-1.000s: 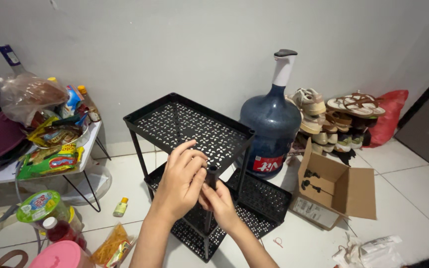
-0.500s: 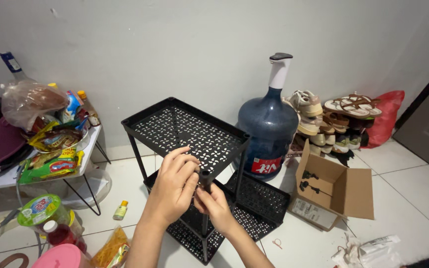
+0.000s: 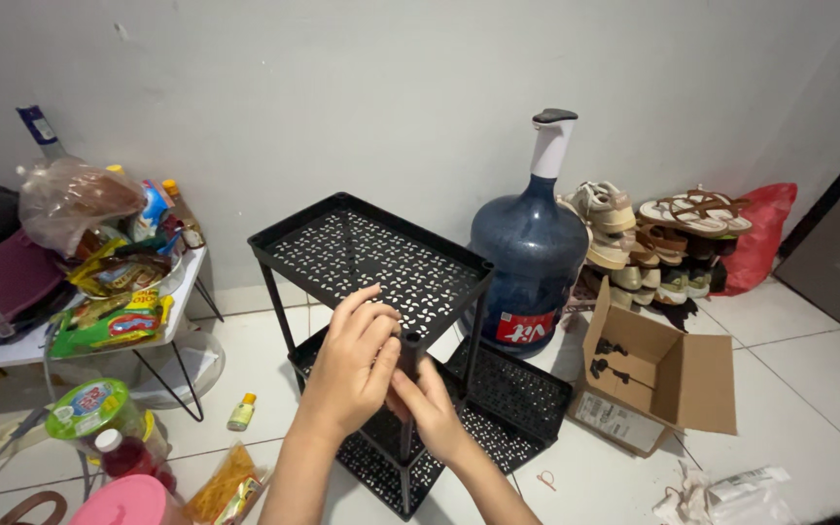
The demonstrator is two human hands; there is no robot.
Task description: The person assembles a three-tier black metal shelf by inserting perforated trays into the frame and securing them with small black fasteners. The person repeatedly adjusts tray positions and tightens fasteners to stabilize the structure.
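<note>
both hands meet at the near corner of the rack, so the step in hand looks like seating the near post under the top shelf. the left hand is curled around the top end of the post, just under the shelf corner, and the right hand is closed on the same post a little lower, fingers wrapped from the other side. to go on, the post likely needs to stand straight and be pushed fully into its socket, with the shelf kept level; i cannot see if it is already locked. the rack is black plastic, with flat trays full of small cut-out holes and thin round posts at the corners; it stands on the white tiled floor, the lower tray near the ground, and another tray of the same kind lies on the floor to the right, just beside it. to the right an open box lies on the floor. behind the rack a blue water jug with a white pump stands by the wall, and sandals are piled beside it. on the left a small worktop carries snack bags.
</note>
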